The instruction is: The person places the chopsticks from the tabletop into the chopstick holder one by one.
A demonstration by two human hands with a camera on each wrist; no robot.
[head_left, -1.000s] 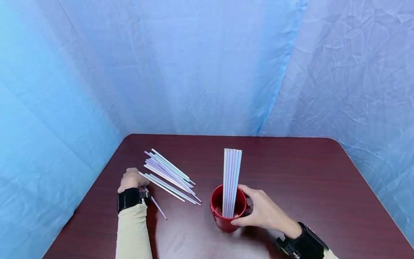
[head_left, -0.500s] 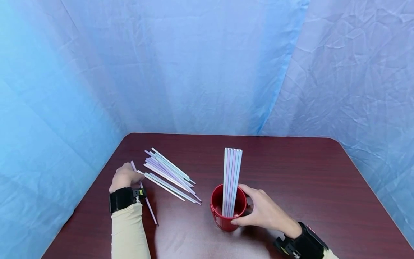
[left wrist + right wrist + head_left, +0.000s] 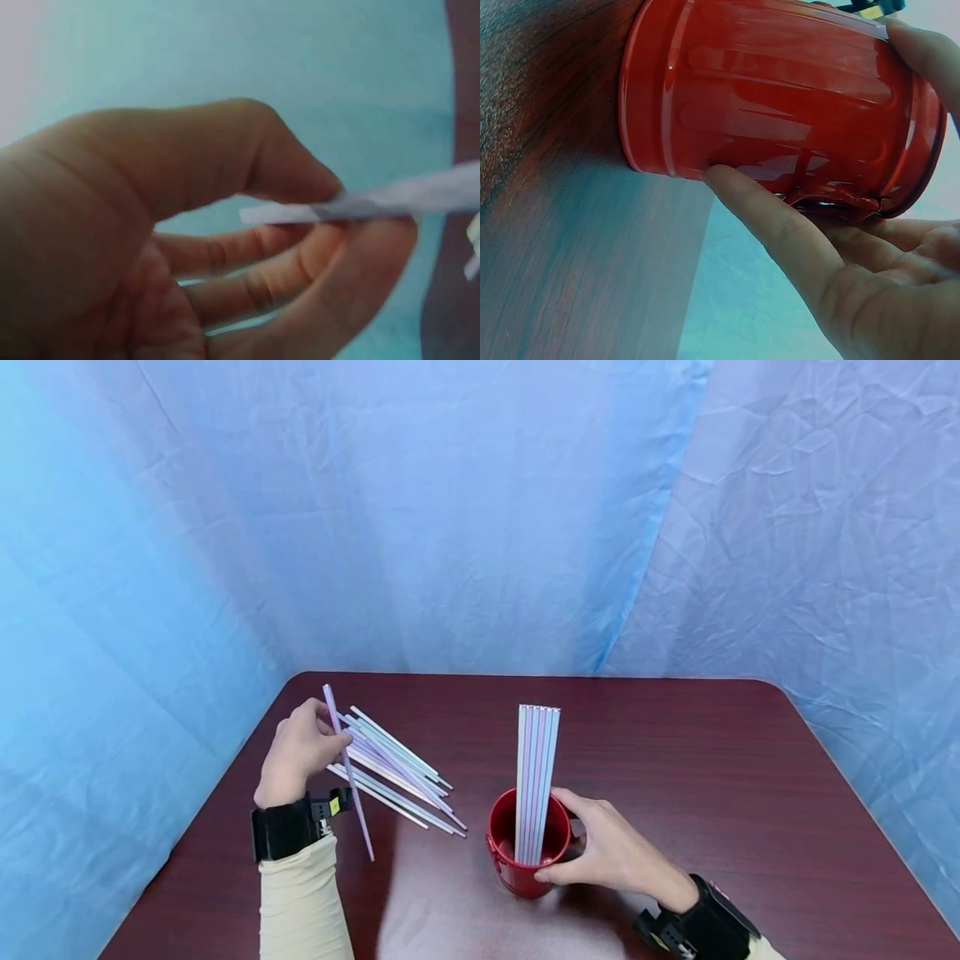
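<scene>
Left hand [image 3: 298, 752] pinches one lilac straw [image 3: 347, 770] between thumb and fingertips, lifted clear of the loose pile [image 3: 397, 772] beside them; right hand [image 3: 609, 853] fingers wrap the red cup [image 3: 525, 852], steadying it.

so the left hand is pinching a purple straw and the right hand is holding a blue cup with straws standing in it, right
Not quite: the cup is red, not blue, as the head and right wrist views show. The left hand does pinch a purple straw, and the right hand holds the cup with straws standing in it.
</scene>
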